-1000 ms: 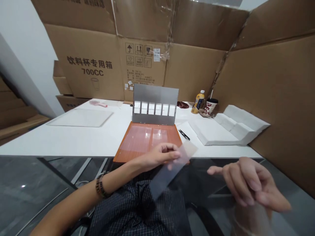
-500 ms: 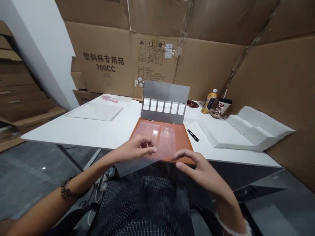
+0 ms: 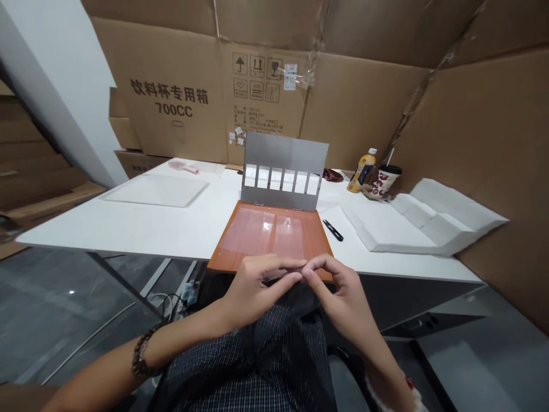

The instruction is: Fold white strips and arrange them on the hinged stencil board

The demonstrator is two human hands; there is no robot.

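My left hand [image 3: 256, 288] and my right hand [image 3: 339, 292] meet fingertip to fingertip over my lap, just before the table's front edge. Both are closed in a pinch on a thin clear film [image 3: 278, 276], which shows only as a pale sliver between the fingers. Right behind them an orange board [image 3: 225, 256] lies flat on the white table [image 3: 128, 229], with clear sheets lying on it. A grey metal plate [image 3: 283, 153] with a row of rectangular slots stands upright at the board's far edge.
Black snips [image 3: 333, 230] lie right of the board. Folded white foam [image 3: 433, 220] fills the right side, with a yellow bottle [image 3: 362, 170] and a lidded cup [image 3: 383, 182] behind. A clear panel [image 3: 158, 190] and a pink comb [image 3: 183, 166] lie left. Cardboard boxes [image 3: 180, 97] wall the back and right.
A second ago my left hand alone held the film and my right hung apart; the right came in, and now both pinch it together, the film turned nearly edge-on.
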